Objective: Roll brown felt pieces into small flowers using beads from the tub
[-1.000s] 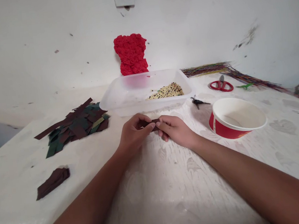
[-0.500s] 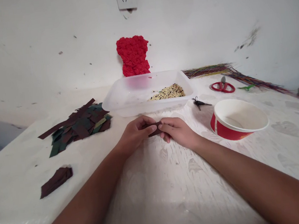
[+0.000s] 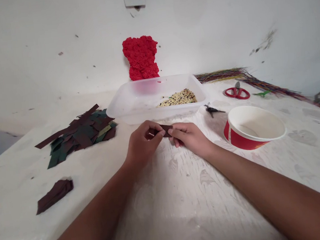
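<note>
Between my two hands is a small dark brown strip [image 3: 166, 130], of cloth or ribbon by its look. My left hand [image 3: 144, 140] pinches its left end between thumb and forefinger. On the right end, my right hand [image 3: 189, 135] grips it with thumb and fingers. Both hands are just in front of a translucent plastic tray [image 3: 136, 117], which holds a heap of small cream and black beads [image 3: 179, 97] on its right side. Left of my hands lies a pile of dark green and brown strips [image 3: 82, 134]. Nearer me is a small brown stack of strips [image 3: 55, 195].
A red and white paper bowl [image 3: 249, 140] stands at the right. Behind it are small black snips [image 3: 214, 109], red-handled scissors [image 3: 237, 92], a green piece [image 3: 262, 94] and bundled coloured wires [image 3: 221, 75]. A red rose-covered figure [image 3: 142, 58] stands behind the tray, by the wall.
My hands have shifted slightly, and more of the brown strip shows between them. The whole view has moved a little. Both hands still hold the strip.
</note>
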The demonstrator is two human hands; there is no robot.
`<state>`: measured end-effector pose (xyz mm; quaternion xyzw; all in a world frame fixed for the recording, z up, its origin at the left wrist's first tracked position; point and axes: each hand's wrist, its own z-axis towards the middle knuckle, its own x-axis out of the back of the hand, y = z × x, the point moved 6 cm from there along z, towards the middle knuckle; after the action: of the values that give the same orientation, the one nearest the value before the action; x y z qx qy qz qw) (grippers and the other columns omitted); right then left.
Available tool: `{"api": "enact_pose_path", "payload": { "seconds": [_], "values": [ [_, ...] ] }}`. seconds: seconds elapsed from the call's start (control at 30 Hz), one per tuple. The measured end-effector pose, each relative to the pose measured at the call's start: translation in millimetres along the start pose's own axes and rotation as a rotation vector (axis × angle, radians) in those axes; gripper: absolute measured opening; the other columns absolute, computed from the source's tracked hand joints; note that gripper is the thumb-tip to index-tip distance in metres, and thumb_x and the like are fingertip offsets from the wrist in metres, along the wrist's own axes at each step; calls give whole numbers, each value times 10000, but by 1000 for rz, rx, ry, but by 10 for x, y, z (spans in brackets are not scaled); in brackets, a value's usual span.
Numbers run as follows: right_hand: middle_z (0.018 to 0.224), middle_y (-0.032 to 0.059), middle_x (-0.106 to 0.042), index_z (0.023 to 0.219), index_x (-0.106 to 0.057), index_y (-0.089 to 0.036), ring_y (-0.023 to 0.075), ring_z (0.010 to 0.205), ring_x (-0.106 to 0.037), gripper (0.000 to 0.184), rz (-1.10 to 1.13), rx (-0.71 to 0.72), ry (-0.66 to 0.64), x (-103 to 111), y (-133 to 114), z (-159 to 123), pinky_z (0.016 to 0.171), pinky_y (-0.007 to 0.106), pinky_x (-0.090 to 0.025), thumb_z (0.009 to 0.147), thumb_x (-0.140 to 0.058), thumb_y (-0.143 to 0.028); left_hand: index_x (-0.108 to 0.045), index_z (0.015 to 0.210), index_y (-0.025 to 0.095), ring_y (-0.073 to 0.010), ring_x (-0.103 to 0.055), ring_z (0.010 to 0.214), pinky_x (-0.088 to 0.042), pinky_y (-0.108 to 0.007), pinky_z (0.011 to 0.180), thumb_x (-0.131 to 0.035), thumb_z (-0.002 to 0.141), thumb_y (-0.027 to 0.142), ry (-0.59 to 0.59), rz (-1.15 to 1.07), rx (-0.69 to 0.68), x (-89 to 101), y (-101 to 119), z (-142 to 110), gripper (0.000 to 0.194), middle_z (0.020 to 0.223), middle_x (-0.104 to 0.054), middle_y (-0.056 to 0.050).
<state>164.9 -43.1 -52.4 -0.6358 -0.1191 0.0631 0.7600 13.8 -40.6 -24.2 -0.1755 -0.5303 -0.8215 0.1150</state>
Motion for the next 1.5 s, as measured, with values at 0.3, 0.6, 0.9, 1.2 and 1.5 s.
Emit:
{"api": "enact_pose_path", "payload": {
  "seconds": [0.3, 0.6, 0.9, 1.2, 1.5],
  "values": [
    [686, -19, -612, 847, -620, -172, 93, 497, -532, 82, 132, 3, -46, -39, -8, 12, 485, 232, -361, 807, -581, -233, -631, 869, 205, -131, -593, 782, -494, -249, 693, -597, 830, 185, 8, 130, -159, -18, 156, -38, 56, 881, -635, -6],
    [679, -24, -615, 847, -604, -173, 86, 471, -523, 72, 140, -5, -8, -25, -12, 13, 468, 228, -358, 811, -571, -227, -625, 876, 206, -175, -603, 973, -496, -319, 852, -597, 845, 153, 158, 220, -332, 103, 434, -120, 67, 1017, -642, -32],
    [667, -30, -613, 826, -599, -176, 83, 461, -519, 60, 174, -29, 17, -12, -8, 22, 467, 232, -368, 793, -591, -225, -615, 827, 222, -149, -612, 788, -512, -298, 764, -630, 829, 159, 89, 112, -192, 70, 468, -200, 65, 819, -651, 22],
    [617, -34, -611, 839, -617, -159, 80, 450, -518, 73, 182, -28, 22, -9, -28, 31, 453, 215, -359, 794, -574, -197, -667, 800, 199, -128, -637, 737, -555, -251, 698, -696, 783, 194, 68, -5, -60, 42, 457, -192, 35, 799, -681, 15],
    [638, -31, -617, 824, -609, -163, 78, 441, -523, 70, 180, -31, 26, -2, -36, 36, 455, 220, -373, 779, -566, -196, -663, 859, 211, -122, -653, 774, -562, -233, 713, -701, 782, 170, 88, -16, -72, 57, 448, -212, 96, 831, -687, 18]
  ]
}}
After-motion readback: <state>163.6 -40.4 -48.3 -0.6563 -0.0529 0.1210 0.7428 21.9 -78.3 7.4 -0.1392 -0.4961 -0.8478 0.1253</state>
